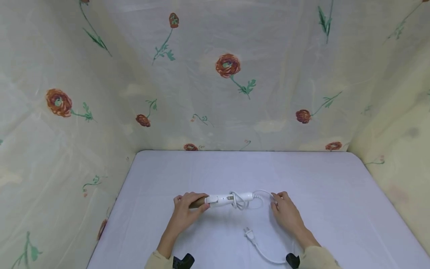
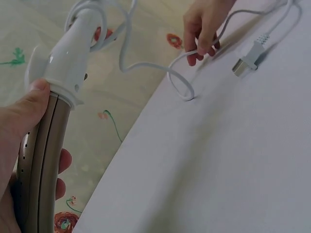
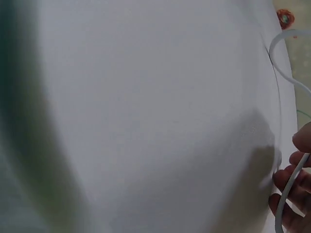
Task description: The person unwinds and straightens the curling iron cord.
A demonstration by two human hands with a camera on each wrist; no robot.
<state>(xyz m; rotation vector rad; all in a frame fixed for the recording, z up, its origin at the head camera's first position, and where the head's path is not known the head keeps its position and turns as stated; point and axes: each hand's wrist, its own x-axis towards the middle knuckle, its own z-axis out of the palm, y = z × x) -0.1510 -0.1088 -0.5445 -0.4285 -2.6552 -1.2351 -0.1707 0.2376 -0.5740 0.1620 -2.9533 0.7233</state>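
Note:
My left hand (image 1: 186, 210) grips a curling iron (image 1: 221, 200) by its bronze barrel (image 2: 44, 160), the thumb lying near the white collar. The iron is held level above the table, its white handle (image 2: 70, 56) pointing right. Loops of white cord (image 1: 239, 201) are wound round that handle. To the right, my right hand (image 1: 288, 213) pinches the cord between thumb and fingers. Part of that hand shows at the edge of the right wrist view, with the cord (image 3: 290, 187) running across its fingers. The plug (image 1: 249, 234) lies on the table between the two hands, nearer to me.
A white-covered table (image 1: 161, 175) extends under both hands. Flower-printed cloth (image 1: 201, 93) hangs behind it and along both sides. Dark wrist-worn devices (image 1: 183, 260) sit at the sleeve cuffs. From the plug, the cord curves toward the right wrist.

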